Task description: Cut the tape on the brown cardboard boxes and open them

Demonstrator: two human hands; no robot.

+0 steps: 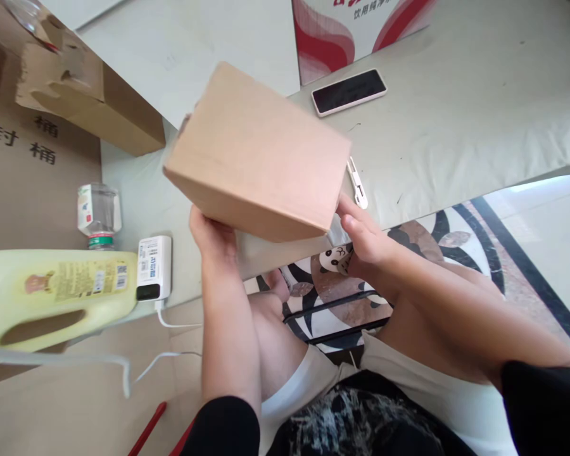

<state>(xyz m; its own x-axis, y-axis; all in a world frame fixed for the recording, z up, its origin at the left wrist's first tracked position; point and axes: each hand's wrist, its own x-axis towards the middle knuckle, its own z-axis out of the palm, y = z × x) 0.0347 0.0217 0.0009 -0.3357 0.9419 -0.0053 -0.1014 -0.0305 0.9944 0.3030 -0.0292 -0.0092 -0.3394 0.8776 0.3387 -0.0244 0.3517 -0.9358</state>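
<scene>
Our left hand [213, 234] and right hand [365, 237] grip the cardboard box [256, 155] from below, 2 hands at its lower corners, in the frame's centre. Tilted so, it could slip onto the phone [349, 92].

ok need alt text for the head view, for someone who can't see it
Both hands, left hand and right hand, hold a plain cardboard box tilted above the person's knees. A phone lies face up on the grey surface beyond; a yellow jug lies at left.
</scene>
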